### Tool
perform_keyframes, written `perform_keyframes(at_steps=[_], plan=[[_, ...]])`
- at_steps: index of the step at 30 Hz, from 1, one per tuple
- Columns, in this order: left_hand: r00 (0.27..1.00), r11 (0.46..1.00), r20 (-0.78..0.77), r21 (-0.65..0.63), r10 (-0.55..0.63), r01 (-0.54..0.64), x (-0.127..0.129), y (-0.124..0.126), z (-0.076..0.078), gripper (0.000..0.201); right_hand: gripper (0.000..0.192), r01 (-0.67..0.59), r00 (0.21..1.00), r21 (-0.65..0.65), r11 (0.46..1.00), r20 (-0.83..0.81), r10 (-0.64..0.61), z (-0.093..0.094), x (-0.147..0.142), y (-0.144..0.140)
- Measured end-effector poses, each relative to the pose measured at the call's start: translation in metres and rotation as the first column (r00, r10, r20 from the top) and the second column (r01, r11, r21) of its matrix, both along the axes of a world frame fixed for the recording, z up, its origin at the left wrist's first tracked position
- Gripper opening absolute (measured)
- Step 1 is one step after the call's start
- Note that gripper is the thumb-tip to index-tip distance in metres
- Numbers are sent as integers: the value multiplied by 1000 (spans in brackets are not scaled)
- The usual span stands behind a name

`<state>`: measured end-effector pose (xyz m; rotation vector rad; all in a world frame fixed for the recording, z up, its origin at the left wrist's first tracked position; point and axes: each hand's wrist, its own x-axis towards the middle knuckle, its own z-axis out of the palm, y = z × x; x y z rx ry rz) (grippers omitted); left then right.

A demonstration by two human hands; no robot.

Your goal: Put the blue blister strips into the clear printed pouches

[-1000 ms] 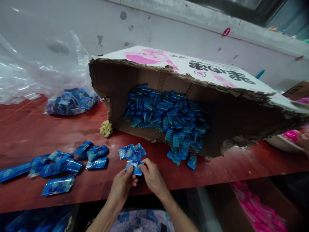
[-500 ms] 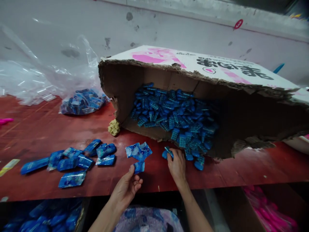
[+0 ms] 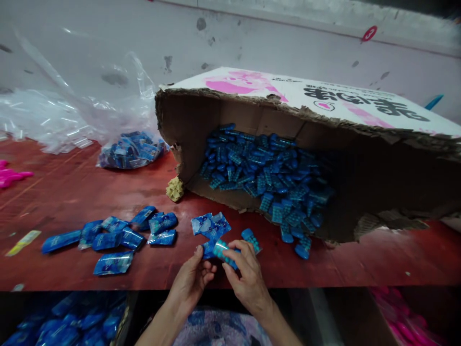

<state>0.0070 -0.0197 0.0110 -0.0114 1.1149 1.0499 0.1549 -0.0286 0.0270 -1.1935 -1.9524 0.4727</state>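
The pack (image 3: 221, 250) is blue with turquoise dots, the sachet (image 3: 208, 251) plain blue. Pale patches mottle the blue wrappers (image 3: 211, 225). The table (image 3: 334, 269) is red; the box (image 3: 295, 91) white, printed pink and black, brown inside. The wad (image 3: 175, 189) is yellow.

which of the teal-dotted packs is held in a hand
The teal-dotted pack in the right hand; the others lie in the torn box or loose on the red table.

On the table (image 3: 324, 269), your carton (image 3: 192, 113) of packs (image 3: 259, 161) lies at one o'clock, pouches (image 3: 108, 241) at ten, a bag (image 3: 131, 151) behind them at eleven.
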Motion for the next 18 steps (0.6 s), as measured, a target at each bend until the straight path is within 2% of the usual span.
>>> perform_keyframes(at_steps=[7,18], plan=[[1000,999,-9,44,2,-2,-4,-2,-7,21,28,-56,998,30,998,-6,56,-3,1,1],[1000,997,-14,70,26,-25,-6,-2,-2,18,23,-46,993,88,995,116,36,2,-2,-1]])
